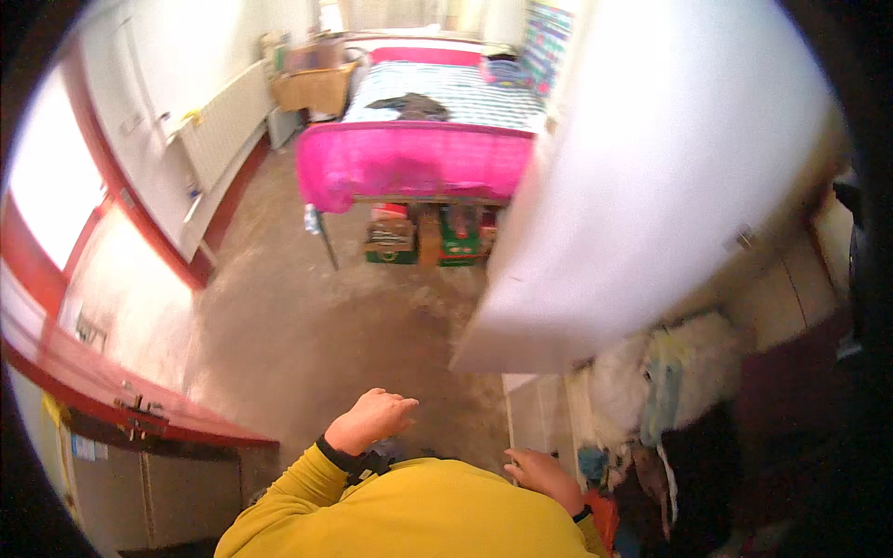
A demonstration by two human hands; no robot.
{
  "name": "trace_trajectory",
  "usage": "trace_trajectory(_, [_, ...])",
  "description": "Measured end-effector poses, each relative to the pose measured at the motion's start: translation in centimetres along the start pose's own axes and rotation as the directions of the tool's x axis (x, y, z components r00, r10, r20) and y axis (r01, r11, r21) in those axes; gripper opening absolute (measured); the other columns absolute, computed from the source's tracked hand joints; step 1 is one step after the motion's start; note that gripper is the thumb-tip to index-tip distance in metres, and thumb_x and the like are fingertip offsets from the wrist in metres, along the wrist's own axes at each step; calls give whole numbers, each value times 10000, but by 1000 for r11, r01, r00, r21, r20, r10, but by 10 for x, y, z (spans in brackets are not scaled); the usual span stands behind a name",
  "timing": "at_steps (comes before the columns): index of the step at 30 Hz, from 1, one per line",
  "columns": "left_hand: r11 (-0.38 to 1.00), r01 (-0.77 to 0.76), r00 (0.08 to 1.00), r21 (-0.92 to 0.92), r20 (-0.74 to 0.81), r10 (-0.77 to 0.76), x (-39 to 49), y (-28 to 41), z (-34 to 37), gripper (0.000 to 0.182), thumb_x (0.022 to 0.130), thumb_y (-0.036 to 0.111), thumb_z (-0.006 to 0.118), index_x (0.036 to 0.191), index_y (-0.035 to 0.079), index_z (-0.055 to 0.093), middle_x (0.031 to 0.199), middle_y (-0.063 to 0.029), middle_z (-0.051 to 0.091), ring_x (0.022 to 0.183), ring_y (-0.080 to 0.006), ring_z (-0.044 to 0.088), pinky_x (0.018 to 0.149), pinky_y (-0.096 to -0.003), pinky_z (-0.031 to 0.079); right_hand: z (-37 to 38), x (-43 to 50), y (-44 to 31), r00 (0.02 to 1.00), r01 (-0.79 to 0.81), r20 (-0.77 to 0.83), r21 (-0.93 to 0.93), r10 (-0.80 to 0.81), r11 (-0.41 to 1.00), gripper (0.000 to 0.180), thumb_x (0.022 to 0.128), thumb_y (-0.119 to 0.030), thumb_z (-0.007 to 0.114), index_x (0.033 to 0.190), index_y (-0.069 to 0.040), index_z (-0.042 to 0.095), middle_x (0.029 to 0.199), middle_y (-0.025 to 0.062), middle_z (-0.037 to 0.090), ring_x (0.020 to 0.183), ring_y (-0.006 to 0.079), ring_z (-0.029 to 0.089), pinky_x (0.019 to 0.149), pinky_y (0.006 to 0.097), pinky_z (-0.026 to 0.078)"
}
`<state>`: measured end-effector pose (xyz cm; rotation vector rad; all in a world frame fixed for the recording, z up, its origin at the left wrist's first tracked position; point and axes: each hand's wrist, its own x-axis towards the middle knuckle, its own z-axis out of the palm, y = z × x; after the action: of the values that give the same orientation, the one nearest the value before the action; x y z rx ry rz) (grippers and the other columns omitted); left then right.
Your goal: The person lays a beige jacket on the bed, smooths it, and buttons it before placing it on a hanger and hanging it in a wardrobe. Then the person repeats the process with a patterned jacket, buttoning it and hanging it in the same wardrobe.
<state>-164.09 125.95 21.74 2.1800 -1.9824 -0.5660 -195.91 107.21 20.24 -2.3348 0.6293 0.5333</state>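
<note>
My left hand is held out in front of my body, above the brown floor. Its fingers are loosely bent, and I see nothing in them. Lower down, to the right of my yellow top, is my right hand. Its thumb stands a little apart from the fingers, and no object shows in it. The nearest large thing to it is a white door, apart from the hand. Ahead stands a bed with a pink cover over its near end.
A dark garment lies on the bed; cardboard boxes sit beneath it. A radiator lines the left wall. At lower left is a red-edged door with a latch. Clothes and bags hang at right.
</note>
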Motion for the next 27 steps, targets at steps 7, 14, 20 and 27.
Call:
trace_trajectory(7, [916,379,915,-135,-91,-392,-71,-172,-30,385,901,270,641,1216,53,602,1002,-144,699,945,-323,654,835,-429,499,-58,166,-135,978,97,196,-147,-68,984,437,967,-326,527,1323,-73,527,1227,193,601,1126,388,557,950,477,456])
trace_trajectory(14, [909,391,907,-146,-108,-408,-95,-284,-98,441,924,287,614,1292,56,538,1080,-130,679,1016,-315,624,925,-435,446,-112,325,-259,955,295,94,-266,-280,918,390,934,-285,565,1262,-75,572,1192,177,630,1073,368,598,895,467,493])
trace_trajectory(20, [873,459,839,-165,-242,-487,-110,-387,-128,452,944,316,581,1325,82,521,1130,-126,666,1043,-302,609,940,-415,445,-158,464,-325,950,293,212,-357,-228,887,394,935,-266,565,1273,-62,574,1220,178,623,1117,361,580,931,455,480])
trace_trajectory(27, [500,823,500,-271,-74,-863,-160,-523,-159,467,910,365,611,1285,92,556,1110,-148,672,1000,-340,632,835,-452,499,-207,676,-457,790,583,19,-330,-613,742,236,912,-198,587,1032,-24,691,999,174,694,919,370,647,821,461,521])
